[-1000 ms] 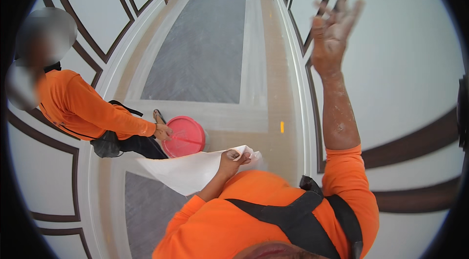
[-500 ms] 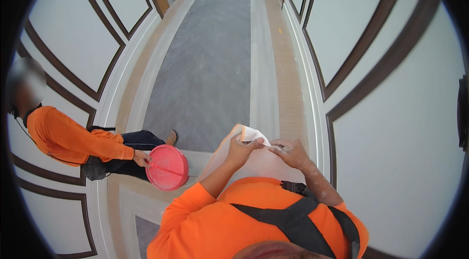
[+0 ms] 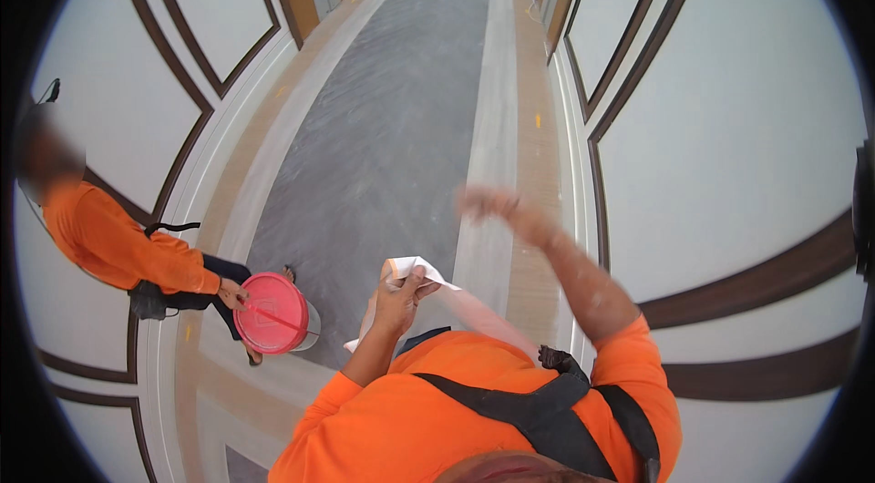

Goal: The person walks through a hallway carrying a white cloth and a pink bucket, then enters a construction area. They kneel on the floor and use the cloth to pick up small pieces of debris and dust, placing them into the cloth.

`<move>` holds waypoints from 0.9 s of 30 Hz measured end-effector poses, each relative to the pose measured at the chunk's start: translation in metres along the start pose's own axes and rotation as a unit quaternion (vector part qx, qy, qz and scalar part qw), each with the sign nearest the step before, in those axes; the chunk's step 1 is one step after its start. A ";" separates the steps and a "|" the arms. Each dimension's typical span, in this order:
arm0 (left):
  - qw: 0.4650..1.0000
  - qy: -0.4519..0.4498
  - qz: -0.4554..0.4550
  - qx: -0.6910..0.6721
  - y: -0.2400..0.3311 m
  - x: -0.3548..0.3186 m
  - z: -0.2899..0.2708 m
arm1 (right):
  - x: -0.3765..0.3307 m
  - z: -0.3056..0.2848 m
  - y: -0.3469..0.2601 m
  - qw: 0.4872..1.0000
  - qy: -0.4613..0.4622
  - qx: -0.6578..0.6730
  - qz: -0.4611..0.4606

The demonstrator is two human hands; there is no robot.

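Head view showed a white sheet point(image 3: 481, 313) in front of the person's chest, its orange-edged top bunched into a fold and its looser part slanting down beside the orange shirt point(image 3: 410, 410). With just one hand securing that fold, the likeliest trouble seemed to be a slip or a crooked crease, caused by the unsupported side sagging. The loose part also lay near the black harness strap point(image 3: 519, 403), where it might have snagged. The left hand point(image 3: 399, 303) was closed on the fold, thumb pressed over the top and fingers curled beneath. The right hand point(image 3: 494, 208) was raised ahead, apart from the sheet; blur hid how far its fingers were spread, and whether it held anything could not be told. To the left, a co-worker point(image 3: 118, 241) gripped a red-lidded bucket point(image 3: 273, 313).
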State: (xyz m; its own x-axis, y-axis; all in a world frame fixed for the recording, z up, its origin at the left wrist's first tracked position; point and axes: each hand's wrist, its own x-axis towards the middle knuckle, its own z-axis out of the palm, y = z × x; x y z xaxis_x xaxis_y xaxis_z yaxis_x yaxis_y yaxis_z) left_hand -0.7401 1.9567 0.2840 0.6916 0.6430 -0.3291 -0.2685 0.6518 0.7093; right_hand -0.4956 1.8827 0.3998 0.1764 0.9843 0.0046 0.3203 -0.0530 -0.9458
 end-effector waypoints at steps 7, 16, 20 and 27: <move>0.986 -0.026 -0.008 0.167 0.058 0.217 0.035 | 0.354 -0.223 -0.138 0.785 0.287 -0.493 -0.242; 0.986 -0.047 0.002 0.158 0.084 0.489 0.170 | 0.551 -0.570 -0.038 0.730 0.154 0.582 -0.323; 0.987 0.048 0.008 0.156 0.129 0.561 0.198 | 0.634 -0.645 -0.008 0.616 -0.005 0.666 -0.421; 0.974 0.217 0.048 0.045 0.162 0.710 0.325 | 0.755 -0.908 -0.012 0.541 0.113 0.726 -0.409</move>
State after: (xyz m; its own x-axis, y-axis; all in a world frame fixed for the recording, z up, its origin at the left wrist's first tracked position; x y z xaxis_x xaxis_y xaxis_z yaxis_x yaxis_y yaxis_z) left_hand -0.0740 2.3878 0.3676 0.3121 0.8214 -0.4774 -0.2437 0.5549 0.7954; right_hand 0.4789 2.4735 0.7090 0.6908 0.5231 0.4992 -0.6621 0.7350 0.1460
